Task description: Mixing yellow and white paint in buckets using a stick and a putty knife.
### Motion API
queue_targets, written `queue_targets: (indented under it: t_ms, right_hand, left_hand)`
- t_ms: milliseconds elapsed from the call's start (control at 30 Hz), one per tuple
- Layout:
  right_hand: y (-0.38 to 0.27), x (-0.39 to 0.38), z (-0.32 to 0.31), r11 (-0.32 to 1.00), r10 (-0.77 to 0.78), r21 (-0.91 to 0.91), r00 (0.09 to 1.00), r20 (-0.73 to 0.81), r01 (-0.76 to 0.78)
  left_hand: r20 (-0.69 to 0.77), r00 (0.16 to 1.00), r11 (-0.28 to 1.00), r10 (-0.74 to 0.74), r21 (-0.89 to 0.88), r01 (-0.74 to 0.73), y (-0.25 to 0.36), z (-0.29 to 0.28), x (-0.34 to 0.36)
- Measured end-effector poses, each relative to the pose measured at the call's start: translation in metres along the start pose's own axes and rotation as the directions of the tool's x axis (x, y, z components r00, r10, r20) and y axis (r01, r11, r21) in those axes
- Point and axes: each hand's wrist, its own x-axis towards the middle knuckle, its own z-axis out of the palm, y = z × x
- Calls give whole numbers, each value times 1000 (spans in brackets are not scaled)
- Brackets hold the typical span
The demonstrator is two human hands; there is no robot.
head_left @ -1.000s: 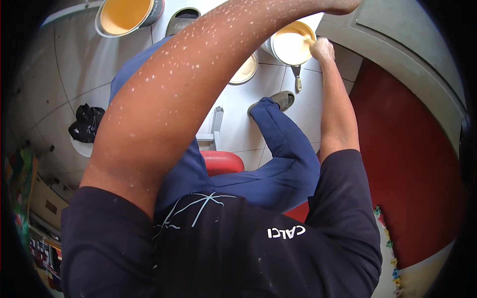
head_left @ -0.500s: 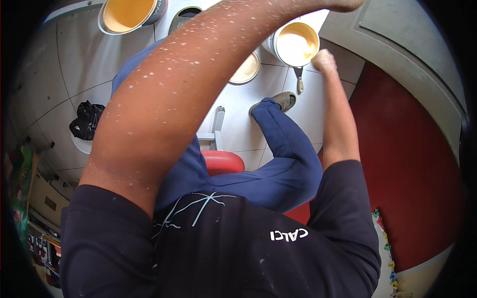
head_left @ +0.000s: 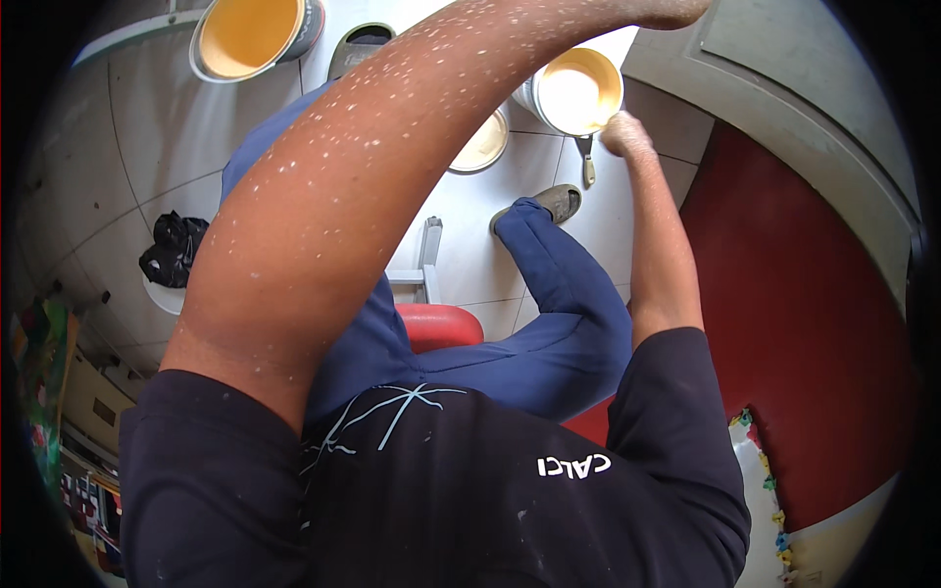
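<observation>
Just off the lower right rim of the paint bucket [head_left: 576,62], the right hand [head_left: 627,133] is blurred; its fingers look curled in, but whether it has hold of anything I cannot tell. The paint bucket is white outside, with yellowish inner walls and bright, pale contents, and its mouth lies up and to the left of this hand; whether the 2 touch is unclear.

Above and to the right of the paint bucket, the left hand [head_left: 676,14] is mostly cut off by the upper edge of the view, so I cannot tell how open it is or what it has hold of. To the bucket's left and above it crosses the left forearm [head_left: 421,108], flecked with pale specks.

Directly below the paint bucket is 1 putty knife [head_left: 588,169] with a pale handle, close to the right hand. To the bucket's left is 1 round cream lid [head_left: 480,147], partly hidden by the left forearm; well farther left stands 1 dark grey bucket [head_left: 263,34], yellow-orange inside. Well below the paint bucket and to its left sits 1 red seat [head_left: 439,326].
</observation>
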Motion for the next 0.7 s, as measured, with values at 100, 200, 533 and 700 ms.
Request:
queue_targets:
  t_ms: [100, 200, 533, 700]
  right_hand:
    - [-43, 2, -2, 976, -219, 14, 973, 66, 219]
    - [-32, 41, -21, 929, -56, 350, 980, -190, 121]
    - [-53, -21, 1, 995, -89, 55, 995, 39, 86]
    - [-27, 33, -31, 926, 133, 374, 970, -203, -49]
  left_hand:
    - [15, 1000, 1000, 0, -7, 1, 5, 3, -2]
    - [-28, 988, 947, -152, -289, 137, 17, 13, 6]
    - [-83, 985, 966, -152, -223, 131, -7, -3, -5]
    - [-181, 976, 987, 118, -90, -136, 2, 28, -5]
